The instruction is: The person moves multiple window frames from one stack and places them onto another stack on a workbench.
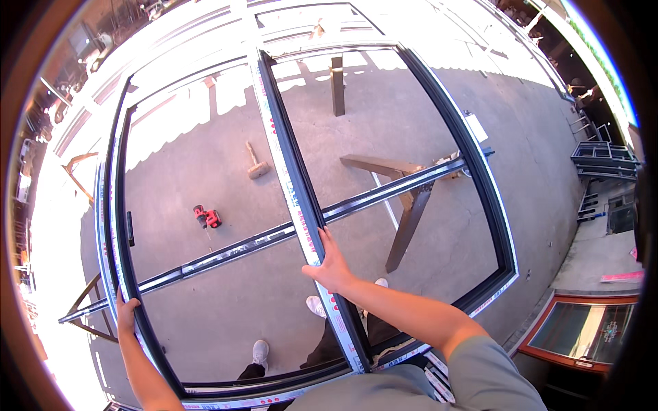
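Note:
A large window frame (295,195) with dark profiles and printed white protective film lies in front of me. A long metal support bar (240,247) crosses beneath it. My left hand (127,312) is closed round the frame's left side profile, close to where that bar passes. At the middle upright, my right hand (332,266) grips the profile with the thumb on the filmed face and the fingers over the dark edge. Parts of the fingers on both hands are hidden by the profiles. Through the openings the concrete floor shows.
On the floor below lie a red power drill (207,217) and a mallet (257,168). A brown metal trestle (410,205) stands under the right half. Light shoes (260,352) show through the frame. At right are a brown-framed glass panel (581,333) and dark metal racks (606,159).

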A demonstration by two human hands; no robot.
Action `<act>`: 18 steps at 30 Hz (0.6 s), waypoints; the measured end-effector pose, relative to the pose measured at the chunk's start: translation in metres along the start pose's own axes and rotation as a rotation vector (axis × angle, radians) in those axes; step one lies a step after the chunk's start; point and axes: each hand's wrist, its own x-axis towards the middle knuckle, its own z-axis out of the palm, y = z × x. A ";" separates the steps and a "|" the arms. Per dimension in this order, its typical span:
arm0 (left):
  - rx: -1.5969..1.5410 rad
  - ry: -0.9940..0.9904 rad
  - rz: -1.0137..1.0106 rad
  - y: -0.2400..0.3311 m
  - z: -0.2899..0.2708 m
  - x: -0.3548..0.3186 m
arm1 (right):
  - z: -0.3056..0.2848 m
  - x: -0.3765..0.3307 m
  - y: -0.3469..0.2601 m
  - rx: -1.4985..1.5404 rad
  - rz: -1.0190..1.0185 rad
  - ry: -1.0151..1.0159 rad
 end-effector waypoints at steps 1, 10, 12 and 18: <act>0.010 -0.053 0.005 -0.002 -0.009 0.005 | -0.001 0.000 0.003 0.001 -0.006 -0.001; 0.092 0.018 -0.009 -0.021 -0.005 0.016 | 0.000 -0.004 -0.011 -0.051 0.023 0.022; 0.082 0.079 -0.027 -0.024 -0.010 0.014 | -0.001 -0.004 -0.010 -0.036 0.001 0.016; 0.024 -0.040 0.072 0.052 0.000 -0.029 | -0.014 -0.005 -0.011 0.046 0.080 -0.055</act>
